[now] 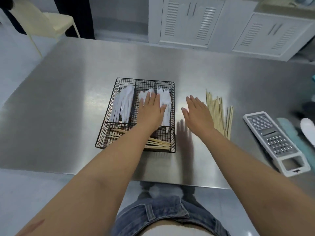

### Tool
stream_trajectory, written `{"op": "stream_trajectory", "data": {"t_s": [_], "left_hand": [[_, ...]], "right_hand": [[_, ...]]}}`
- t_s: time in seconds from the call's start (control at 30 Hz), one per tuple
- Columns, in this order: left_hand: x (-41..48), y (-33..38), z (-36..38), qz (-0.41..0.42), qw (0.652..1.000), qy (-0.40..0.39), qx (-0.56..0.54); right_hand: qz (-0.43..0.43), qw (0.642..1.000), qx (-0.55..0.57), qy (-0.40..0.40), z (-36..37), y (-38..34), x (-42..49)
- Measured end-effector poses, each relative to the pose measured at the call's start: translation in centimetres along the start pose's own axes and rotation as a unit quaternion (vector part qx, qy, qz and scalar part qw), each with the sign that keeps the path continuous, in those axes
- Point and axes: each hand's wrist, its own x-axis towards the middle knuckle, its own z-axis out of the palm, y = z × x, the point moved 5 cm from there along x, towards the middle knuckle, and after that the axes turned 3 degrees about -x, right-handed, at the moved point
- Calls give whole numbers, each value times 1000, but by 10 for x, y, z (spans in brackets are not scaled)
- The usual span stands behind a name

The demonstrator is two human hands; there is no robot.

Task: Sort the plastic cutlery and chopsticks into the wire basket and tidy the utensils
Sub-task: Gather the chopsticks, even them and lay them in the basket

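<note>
A black wire basket (109, 116) stands mid-table with divided compartments. White plastic knives (123, 103) fill its left compartment, spoons (144, 94) the middle, forks (164, 96) the right. Wooden chopsticks (158, 143) lie across its front compartment. My left hand (151, 110) is flat, fingers straight, over the middle compartment and the spoons. My right hand (197, 111) hovers flat over the table between the basket and a loose pile of chopsticks (219, 113), holding nothing.
A grey and white box grater (274, 142) lies on the steel table (68, 92) at the right, with a teal cloth (289, 132) and a white object (308, 130) beyond it. A cream chair (42, 23) and white cabinets (196, 21) stand behind the table.
</note>
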Motion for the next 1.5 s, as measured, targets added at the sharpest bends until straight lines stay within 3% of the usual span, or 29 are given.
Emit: {"op": "stream_trajectory", "data": {"t_s": [0.23, 0.47, 0.73, 0.97, 1.2, 1.5], "left_hand": [[7, 109, 28, 77, 997, 6, -22], [13, 173, 66, 81, 996, -8, -26], [28, 188, 93, 5, 999, -21, 26], [44, 199, 104, -63, 997, -31, 22], [54, 204, 107, -153, 983, -98, -33], [45, 197, 107, -207, 972, -115, 14]], "right_hand": [[120, 992, 5, 24, -14, 114, -35], [144, 989, 11, -10, -5, 174, -51], [128, 990, -42, -34, 6, 191, -38], [99, 994, -7, -49, 8, 180, -14], [135, 985, 59, -89, 8, 190, -6], [185, 974, 2, -129, 12, 192, -8]]}}
